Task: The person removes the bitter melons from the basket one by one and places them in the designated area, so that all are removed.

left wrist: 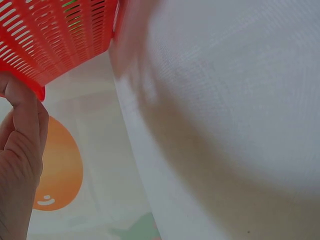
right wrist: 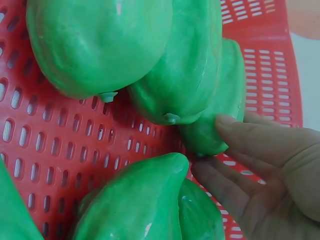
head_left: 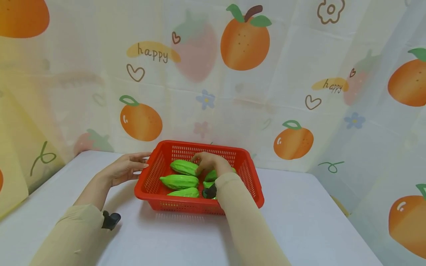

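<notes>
My right hand [head_left: 213,162] reaches down inside a red basket [head_left: 249,173]. In the right wrist view, its thumb lies on one end of a glossy green papaya-like fruit [right wrist: 227,90], with fingers bent under that end. This fruit touches the basket floor side by side with another green fruit [right wrist: 195,65]. More green ridged fruits, such as one at the middle left [head_left: 179,181], lie in the basket; my right arm hides some. My left hand [head_left: 123,168] is at the basket's left side, its loosely extended fingertips touching the outer rim [left wrist: 41,92].
The basket stands on a white-covered table [head_left: 173,244] near its back edge. Behind it hangs a curtain [head_left: 206,118] printed with oranges and strawberries. Black straps or mounts [head_left: 111,220] sit at both wrists.
</notes>
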Available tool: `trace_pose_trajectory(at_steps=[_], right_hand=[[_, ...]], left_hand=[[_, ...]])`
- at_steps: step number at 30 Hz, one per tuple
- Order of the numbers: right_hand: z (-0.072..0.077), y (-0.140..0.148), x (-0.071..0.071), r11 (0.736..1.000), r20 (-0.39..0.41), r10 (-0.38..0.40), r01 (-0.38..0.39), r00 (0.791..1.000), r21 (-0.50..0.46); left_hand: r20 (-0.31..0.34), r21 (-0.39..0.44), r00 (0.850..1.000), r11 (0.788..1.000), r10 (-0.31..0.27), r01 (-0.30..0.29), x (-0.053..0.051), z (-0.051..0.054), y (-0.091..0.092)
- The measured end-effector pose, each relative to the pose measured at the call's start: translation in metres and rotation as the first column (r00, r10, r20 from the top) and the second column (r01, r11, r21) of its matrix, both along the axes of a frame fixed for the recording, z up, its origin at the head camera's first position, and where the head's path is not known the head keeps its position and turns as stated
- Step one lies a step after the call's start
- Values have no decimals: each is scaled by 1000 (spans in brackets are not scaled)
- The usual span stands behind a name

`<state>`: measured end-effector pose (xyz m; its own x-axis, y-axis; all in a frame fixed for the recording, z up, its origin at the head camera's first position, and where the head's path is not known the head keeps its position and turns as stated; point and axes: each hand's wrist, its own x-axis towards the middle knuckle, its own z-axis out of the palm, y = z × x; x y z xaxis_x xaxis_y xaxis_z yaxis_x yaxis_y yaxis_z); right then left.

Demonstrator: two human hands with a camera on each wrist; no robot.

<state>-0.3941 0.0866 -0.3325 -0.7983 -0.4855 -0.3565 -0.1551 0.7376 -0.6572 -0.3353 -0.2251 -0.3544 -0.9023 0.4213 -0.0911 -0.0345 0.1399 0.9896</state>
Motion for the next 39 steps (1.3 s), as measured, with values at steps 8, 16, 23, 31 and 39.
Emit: trace_pose_trajectory(at_steps=[8, 16, 23, 31, 39], right_hand=[[3, 1, -1, 1000, -76, 13, -11, 997, 29], [8, -1, -1, 1000, -100, -4, 5, 995, 12], [14, -2, 1, 1000, -120, -18, 18, 993, 5], [25, 2, 2, 999, -180, -36, 35, 983, -7], [39, 11, 3, 998, -201, -41, 30, 979, -60]], left_hand=[[-3, 2, 1000, 1000, 5, -5, -1, 3, 1], [6, 2, 1000, 1000, -2, 2, -1, 2, 0], [1, 11, 1000, 1000, -6, 6, -1, 1, 0], [-13, -7, 1000, 1000, -13, 13, -3, 0, 1], [-31, -5, 999, 999, -41, 41, -1, -2, -2]])
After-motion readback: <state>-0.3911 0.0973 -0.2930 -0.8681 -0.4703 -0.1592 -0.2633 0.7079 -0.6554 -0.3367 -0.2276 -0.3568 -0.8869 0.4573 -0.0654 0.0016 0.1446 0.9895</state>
